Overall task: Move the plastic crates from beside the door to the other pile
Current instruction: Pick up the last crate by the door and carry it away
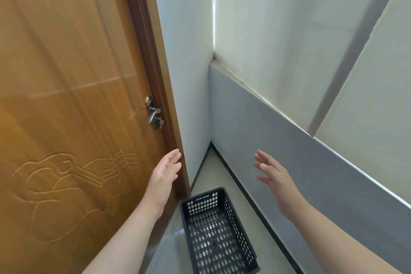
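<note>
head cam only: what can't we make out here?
- Black crate: near end cut off by the bottom edge, head view.
- Other pile: out of frame.
- Floor left of the crate: hidden by the left hand and forearm.
- Right hand: open, empty.

Silver lever handle (153,113) with a key below it, pale wall (184,51), grey wall panel (289,151), light floor (209,176)
</note>
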A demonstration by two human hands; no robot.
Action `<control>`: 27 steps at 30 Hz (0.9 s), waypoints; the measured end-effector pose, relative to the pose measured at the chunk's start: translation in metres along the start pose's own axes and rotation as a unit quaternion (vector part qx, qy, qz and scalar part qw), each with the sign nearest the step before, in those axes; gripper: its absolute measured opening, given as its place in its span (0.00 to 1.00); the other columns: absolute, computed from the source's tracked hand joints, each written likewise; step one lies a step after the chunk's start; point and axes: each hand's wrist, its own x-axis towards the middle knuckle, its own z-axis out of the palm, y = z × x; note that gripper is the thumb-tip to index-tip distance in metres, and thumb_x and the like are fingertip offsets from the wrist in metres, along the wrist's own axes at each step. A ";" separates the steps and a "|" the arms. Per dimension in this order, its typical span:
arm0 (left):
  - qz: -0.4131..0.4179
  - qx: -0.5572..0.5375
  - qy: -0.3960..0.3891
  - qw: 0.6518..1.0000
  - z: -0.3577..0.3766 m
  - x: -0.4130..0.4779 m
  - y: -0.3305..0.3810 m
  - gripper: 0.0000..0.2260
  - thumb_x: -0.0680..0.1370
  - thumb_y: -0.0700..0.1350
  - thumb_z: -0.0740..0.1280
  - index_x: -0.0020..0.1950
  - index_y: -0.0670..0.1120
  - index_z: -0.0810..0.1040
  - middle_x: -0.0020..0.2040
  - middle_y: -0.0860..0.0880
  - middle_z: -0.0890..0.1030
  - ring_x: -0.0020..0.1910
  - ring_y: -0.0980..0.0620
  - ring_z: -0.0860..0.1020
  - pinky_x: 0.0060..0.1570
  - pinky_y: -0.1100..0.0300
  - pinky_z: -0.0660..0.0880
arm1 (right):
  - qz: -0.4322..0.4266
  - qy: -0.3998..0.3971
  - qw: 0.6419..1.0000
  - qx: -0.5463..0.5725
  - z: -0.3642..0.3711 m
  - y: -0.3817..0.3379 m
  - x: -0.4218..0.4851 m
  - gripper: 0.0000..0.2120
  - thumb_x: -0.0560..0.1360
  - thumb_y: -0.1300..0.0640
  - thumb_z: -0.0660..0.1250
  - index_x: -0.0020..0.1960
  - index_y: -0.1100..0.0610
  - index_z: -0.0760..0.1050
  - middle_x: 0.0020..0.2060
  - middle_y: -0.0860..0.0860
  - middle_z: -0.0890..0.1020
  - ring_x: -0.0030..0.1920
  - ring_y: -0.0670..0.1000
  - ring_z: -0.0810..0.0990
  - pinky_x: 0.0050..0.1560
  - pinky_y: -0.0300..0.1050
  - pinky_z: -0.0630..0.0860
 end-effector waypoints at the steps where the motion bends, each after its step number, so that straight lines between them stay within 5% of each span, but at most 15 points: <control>1: -0.005 -0.002 -0.002 1.000 0.006 0.009 -0.005 0.17 0.85 0.54 0.59 0.74 0.59 0.69 0.75 0.58 0.72 0.74 0.53 0.70 0.72 0.53 0.66 | 0.009 0.001 1.000 -0.001 -0.003 0.006 0.008 0.31 0.73 0.46 0.63 0.76 0.47 0.71 0.70 0.42 0.77 0.72 0.47 0.75 0.71 0.52 0.73; 5: -0.035 -0.002 -0.004 0.999 0.024 0.039 -0.032 0.17 0.84 0.54 0.59 0.74 0.59 0.70 0.74 0.59 0.72 0.73 0.53 0.71 0.73 0.51 0.67 | 0.040 0.004 0.999 0.005 -0.002 0.034 0.032 0.29 0.74 0.46 0.62 0.76 0.45 0.70 0.70 0.40 0.77 0.72 0.45 0.74 0.71 0.51 0.73; 13: -0.077 -0.010 -0.039 0.996 0.050 0.086 -0.146 0.18 0.85 0.52 0.60 0.75 0.58 0.69 0.64 0.68 0.74 0.71 0.57 0.72 0.62 0.63 0.68 | 0.090 0.039 0.995 0.017 0.006 0.140 0.064 0.22 0.74 0.46 0.62 0.68 0.38 0.71 0.69 0.39 0.77 0.72 0.45 0.74 0.72 0.52 0.72; 21: -0.114 -0.048 -0.009 0.992 0.070 0.115 -0.293 0.18 0.85 0.48 0.59 0.76 0.55 0.70 0.71 0.57 0.75 0.68 0.57 0.74 0.62 0.60 0.70 | 0.113 0.044 0.992 -0.023 0.011 0.272 0.102 0.28 0.74 0.47 0.62 0.75 0.43 0.70 0.72 0.42 0.76 0.73 0.44 0.73 0.73 0.53 0.71; 27: -0.115 -0.078 0.042 0.989 0.098 0.142 -0.431 0.19 0.85 0.44 0.58 0.77 0.52 0.69 0.74 0.53 0.74 0.72 0.52 0.73 0.73 0.50 0.68 | 0.098 0.029 0.993 -0.060 0.007 0.410 0.153 0.24 0.82 0.55 0.63 0.78 0.48 0.68 0.74 0.47 0.74 0.73 0.48 0.73 0.71 0.48 0.70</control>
